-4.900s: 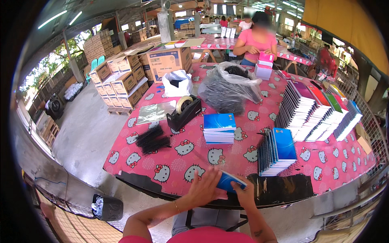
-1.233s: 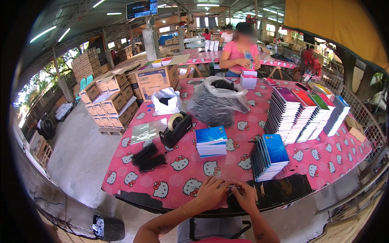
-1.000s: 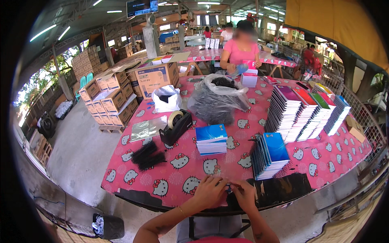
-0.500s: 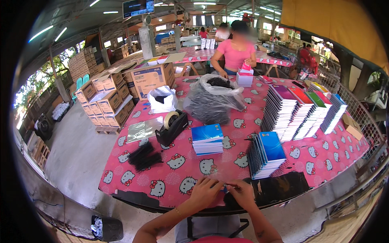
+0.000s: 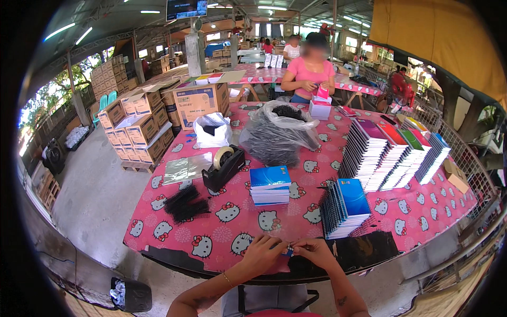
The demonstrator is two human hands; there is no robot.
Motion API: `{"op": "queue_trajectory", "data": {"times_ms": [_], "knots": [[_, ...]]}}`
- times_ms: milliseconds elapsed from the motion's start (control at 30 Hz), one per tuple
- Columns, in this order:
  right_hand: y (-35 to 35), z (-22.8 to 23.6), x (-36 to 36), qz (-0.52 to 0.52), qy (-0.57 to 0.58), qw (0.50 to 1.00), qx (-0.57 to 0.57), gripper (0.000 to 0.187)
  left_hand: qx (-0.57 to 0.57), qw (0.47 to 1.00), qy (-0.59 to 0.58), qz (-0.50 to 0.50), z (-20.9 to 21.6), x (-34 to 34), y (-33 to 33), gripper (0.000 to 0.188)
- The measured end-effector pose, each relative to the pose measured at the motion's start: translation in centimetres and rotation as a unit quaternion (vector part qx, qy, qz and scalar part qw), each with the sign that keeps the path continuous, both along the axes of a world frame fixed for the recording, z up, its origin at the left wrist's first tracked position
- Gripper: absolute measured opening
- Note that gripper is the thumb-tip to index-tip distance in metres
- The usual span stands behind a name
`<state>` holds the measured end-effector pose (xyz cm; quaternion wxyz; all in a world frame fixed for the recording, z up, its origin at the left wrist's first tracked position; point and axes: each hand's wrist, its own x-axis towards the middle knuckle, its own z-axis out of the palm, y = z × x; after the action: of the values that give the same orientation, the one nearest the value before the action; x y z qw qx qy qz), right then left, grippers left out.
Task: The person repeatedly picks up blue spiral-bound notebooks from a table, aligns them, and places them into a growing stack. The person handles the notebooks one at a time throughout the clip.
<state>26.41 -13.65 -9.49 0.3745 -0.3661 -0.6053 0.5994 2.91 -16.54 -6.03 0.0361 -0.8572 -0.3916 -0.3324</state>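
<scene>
Head view: hands (image 5: 261,255) in a pinch on a blue notebook (image 5: 287,252), more hidden than earlier.

"Where does the head view look from?"
"From the left camera on the person's head, at the near edge of the desk (image 5: 301,224); it faces forward and down; the left hand (image 5: 260,255) and right hand (image 5: 316,252) sit close, low in the middle."
"And its reach?"
"Fisheye-wide; straight edges bow toward the rim; a co-worker (image 5: 310,74) and a hanging screen (image 5: 186,8) come out small, higher up."
</scene>
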Motion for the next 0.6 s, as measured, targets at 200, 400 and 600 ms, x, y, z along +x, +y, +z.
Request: {"op": "queue_trajectory", "data": {"times_ms": [200, 400, 600], "knots": [[0.2, 0.7, 0.0, 0.019, 0.019, 1.000, -0.015, 0.015, -0.010, 1.000, 0.024, 0.006, -0.2, -0.2, 0.4, 0.026], [0.2, 0.6, -0.7, -0.010, -0.060, 0.994, 0.089, 0.013, -0.023, 1.000, 0.015, -0.005, -0.4, -0.1, 0.1, 0.026], [-0.6, 2.1, -2.9, -0.131, -0.121, 0.959, 0.219, 0.007, -0.016, 0.999, 0.028, 0.006, 0.2, 0.1, 0.2, 0.031]]}}
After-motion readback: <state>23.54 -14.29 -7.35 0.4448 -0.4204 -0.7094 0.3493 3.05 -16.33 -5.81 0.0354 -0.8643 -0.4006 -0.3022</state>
